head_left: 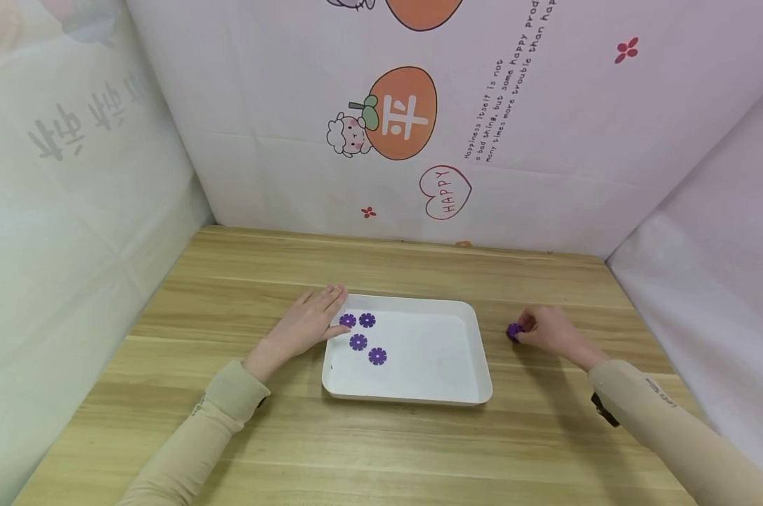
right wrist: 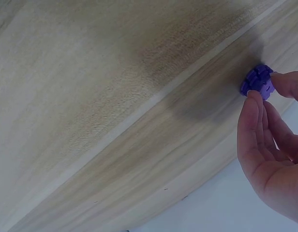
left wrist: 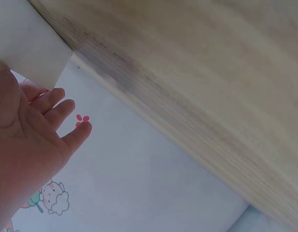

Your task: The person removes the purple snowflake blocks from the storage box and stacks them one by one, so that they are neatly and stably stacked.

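Observation:
A white tray [head_left: 428, 351] lies on the wooden table, with several flat purple snowflake discs [head_left: 377, 356] spread over its left part. At the tray's far left corner, my left hand [head_left: 308, 320] holds the rim, thumb on the inner side near one disc and fingers along the outside. The left wrist view shows the hand [left wrist: 37, 121] with the tray wall [left wrist: 35, 53] between thumb and fingers. Right of the tray, my right hand [head_left: 552, 330] pinches a small stack of purple snowflake discs [right wrist: 258, 81] between thumb and fingertips, close over the table.
The wooden table [head_left: 381, 450] runs back to a printed white cloth wall [head_left: 280, 183]. White cloth also rises at the left side [head_left: 72, 232] and the right side [head_left: 710, 232]. Table surface surrounds the tray.

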Available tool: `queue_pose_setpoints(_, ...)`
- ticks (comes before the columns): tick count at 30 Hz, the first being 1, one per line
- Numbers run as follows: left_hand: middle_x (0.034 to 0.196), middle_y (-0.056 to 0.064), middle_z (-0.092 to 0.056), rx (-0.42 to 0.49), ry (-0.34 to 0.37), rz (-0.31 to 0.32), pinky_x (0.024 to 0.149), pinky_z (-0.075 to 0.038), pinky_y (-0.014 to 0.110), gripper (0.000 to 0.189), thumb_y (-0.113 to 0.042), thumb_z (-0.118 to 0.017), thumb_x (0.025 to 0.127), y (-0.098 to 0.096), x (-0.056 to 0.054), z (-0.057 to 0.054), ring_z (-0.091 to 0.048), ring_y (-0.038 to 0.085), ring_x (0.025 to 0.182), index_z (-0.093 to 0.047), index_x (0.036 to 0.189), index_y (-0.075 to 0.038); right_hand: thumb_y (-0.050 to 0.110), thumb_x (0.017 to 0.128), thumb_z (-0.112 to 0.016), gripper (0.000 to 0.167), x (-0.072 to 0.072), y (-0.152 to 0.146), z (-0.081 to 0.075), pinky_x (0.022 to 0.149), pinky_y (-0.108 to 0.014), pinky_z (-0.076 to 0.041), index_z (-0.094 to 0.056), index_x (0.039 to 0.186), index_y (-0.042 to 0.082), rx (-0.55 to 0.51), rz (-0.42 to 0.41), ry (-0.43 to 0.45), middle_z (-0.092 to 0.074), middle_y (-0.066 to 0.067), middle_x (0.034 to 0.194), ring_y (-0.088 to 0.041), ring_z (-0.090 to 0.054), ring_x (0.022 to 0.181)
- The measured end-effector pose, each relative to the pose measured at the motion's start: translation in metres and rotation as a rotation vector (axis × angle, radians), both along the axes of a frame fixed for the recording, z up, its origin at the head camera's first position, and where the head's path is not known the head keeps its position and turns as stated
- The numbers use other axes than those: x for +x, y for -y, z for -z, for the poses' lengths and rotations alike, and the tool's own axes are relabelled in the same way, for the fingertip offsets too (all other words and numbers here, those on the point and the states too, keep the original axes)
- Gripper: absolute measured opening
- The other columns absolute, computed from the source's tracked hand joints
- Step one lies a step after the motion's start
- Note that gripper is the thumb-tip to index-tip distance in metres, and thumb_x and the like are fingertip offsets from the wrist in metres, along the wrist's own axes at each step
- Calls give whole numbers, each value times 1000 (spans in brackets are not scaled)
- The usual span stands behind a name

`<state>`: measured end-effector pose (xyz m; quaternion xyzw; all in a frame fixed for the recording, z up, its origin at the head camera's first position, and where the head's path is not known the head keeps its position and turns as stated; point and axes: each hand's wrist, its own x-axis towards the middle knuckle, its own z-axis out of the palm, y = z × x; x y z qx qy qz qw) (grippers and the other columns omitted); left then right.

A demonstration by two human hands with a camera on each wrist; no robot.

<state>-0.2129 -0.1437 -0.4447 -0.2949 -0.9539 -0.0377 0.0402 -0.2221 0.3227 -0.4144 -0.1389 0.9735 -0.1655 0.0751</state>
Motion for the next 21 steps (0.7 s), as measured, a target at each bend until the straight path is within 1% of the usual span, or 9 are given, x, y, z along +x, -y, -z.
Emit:
queue_pose_setpoints(6, 160, 16, -33, 8, -2, 3, 122, -28, 57, 79, -56, -46, 99, -1, 0, 0, -34, 33, 149, -31, 154, -2, 9, 83, -74, 24, 0, -2, 3, 70, -39, -58, -66, 97, -8, -10, 15, 31, -70, -20, 91, -26, -66, 81)
queue_pose_setpoints(11, 160, 16, -33, 15, 2, 4, 122, -28, 56, 79, -56, -46, 99, -1, 0, 1, -34, 33, 149, -31, 153, -2, 9, 84, -74, 22, -1, -3, 7, 70, -39, -58, -66, 97, -8, -15, 16, 24, -70, -19, 90, -25, -66, 81)
queue_pose_setpoints(21, 160, 16, -33, 20, 0, 6, 122, -30, 56, 78, -54, -48, 99, 0, 1, 0, -35, 34, 148, -32, 153, -1, 8, 83, -74, 23, 0, -3, 8, 70, -39, -58, -66, 97, -8, -9, 19, 24, -70, -19, 90, -26, -66, 81)
